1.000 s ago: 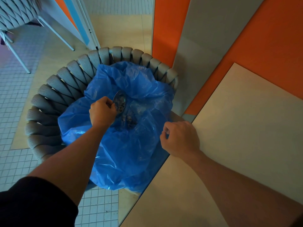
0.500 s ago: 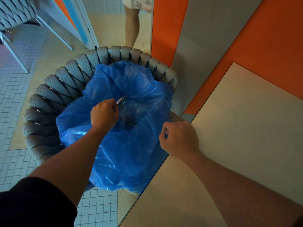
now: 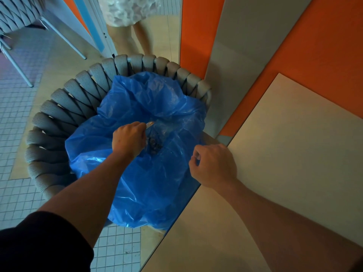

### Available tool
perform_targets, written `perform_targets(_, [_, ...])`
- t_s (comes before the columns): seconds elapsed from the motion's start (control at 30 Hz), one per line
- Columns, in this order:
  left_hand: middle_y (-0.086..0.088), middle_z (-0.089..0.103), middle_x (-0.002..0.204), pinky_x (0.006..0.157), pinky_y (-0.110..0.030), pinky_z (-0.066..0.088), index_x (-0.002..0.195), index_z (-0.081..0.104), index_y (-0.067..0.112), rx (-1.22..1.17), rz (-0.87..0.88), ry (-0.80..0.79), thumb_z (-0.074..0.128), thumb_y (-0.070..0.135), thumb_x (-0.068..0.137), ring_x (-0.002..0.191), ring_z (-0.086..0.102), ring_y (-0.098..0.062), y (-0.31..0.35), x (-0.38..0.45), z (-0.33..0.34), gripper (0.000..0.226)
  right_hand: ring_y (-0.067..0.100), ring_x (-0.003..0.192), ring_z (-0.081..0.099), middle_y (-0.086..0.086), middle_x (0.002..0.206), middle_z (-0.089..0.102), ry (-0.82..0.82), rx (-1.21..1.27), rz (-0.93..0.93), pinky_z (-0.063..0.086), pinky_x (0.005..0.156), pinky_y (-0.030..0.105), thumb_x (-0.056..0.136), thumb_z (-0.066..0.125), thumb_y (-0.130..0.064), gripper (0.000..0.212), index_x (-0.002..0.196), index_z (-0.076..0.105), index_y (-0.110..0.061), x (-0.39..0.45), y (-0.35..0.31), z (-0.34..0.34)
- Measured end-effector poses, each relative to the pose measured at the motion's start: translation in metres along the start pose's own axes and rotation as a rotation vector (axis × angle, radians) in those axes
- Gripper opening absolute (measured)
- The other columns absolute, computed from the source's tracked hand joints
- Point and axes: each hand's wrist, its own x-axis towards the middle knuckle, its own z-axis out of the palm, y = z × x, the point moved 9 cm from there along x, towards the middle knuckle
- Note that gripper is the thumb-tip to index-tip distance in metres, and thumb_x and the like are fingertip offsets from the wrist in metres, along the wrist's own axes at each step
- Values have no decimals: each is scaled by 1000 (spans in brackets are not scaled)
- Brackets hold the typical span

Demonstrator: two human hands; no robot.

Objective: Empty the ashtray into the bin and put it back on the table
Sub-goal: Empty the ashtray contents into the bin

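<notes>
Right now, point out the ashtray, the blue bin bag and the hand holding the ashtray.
ashtray (image 3: 150, 124), head view, the shiny rim past the knuckles.
blue bin bag (image 3: 149, 189), head view, near side of the plastic.
left hand (image 3: 128, 139), head view, back of the hand.

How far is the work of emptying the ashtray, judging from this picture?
Done: dark ash and butts lie inside the blue plastic bag lining the grey woven bin. In hand: the left hand holds the shiny metal ashtray tipped over the bag; the right hand pinches the bag's edge. Left: returning the ashtray to the beige table.
</notes>
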Motion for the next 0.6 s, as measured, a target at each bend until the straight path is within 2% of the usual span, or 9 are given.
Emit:
perform_targets(0.23, [-9,59,64,50,-33,34,68,59,7,34,79,56,61,9,83,55,56,-34,5,2,-8,15,10,58,53,-7,65,63,7,-6,-2,41,66,25,84,53,-45,24,76,61,-24,0,-1,0])
perform_targets(0.37, [-9,57,64,52,-36,36,72,58,8,93,140,82,64,7,79,55,54,-32,9,4,-11,9,9,57,50,-8,63,61,9,2,-2,37,66,24,85,53,-45,24,75,60,-24,1,-1,-1])
perform_targets(0.6, [-8,60,62,50,-30,31,76,67,8,103,174,-6,72,0,72,53,58,-34,13,0,5,10,9,59,49,-8,65,61,1,7,2,34,67,25,86,51,-45,24,76,59,-25,0,0,-1])
